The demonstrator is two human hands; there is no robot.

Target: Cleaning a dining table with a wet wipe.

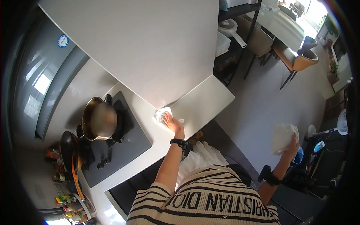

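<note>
My left hand (172,122) presses a crumpled white wipe (159,114) onto the white countertop (201,98), at the corner where it meets the wall. Small patches of blue show by its fingers. A small whitish piece (181,121) lies on the counter just right of that hand. Out to the right, above the floor, my right hand (293,146) grips a translucent white bundle (282,138), which looks like a plastic bag or thin cloth.
A black gas hob (126,149) on the left carries a brass-coloured pan (87,118) and a dark wok (69,149) with an orange handle (75,174). A range hood (60,84) overhangs it. Beyond the counter's end stand a black shelf rack (239,12) and chairs (305,60).
</note>
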